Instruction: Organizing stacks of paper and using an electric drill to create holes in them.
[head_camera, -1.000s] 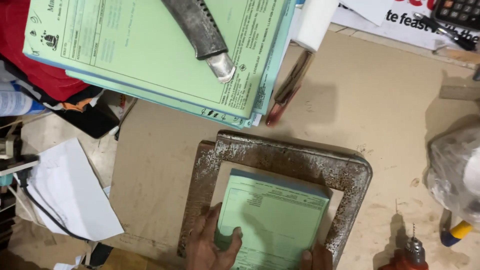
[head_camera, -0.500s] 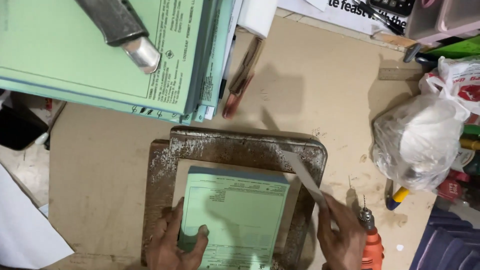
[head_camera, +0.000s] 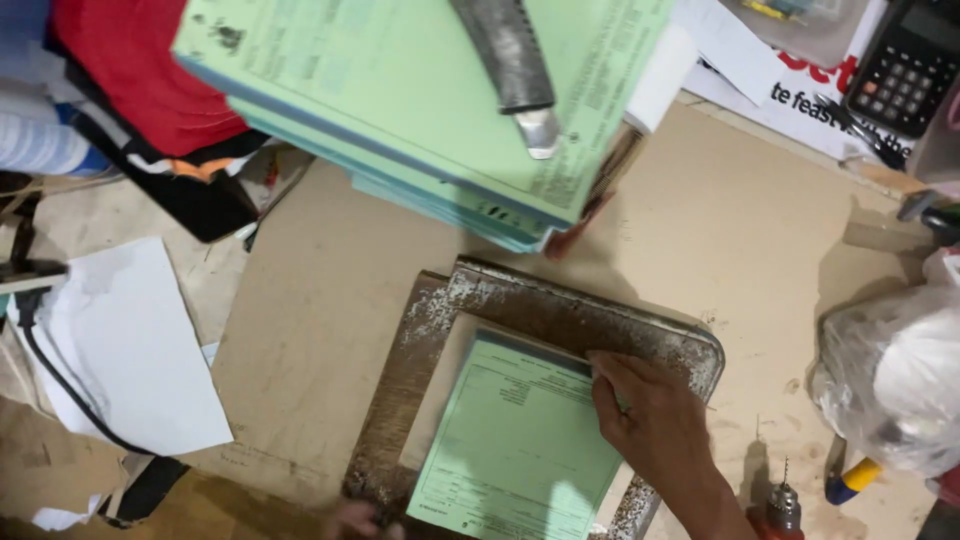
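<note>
- Green form pad lies inside rusty metal frame on table, w/ frame walls boxing its edges square.
- Head view: right hand flat, fingers together, pressing pad's top-right corner; looks like it pins sheets vs. frame.
- Left hand barely in shot at frame's bottom edge; grip can't tell.
- Bigger green stack up top, metal tool on it as weight.

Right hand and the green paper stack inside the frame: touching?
Touching. The head view shows the right hand lying flat on the green paper stack, fingers over its top right corner.
</note>
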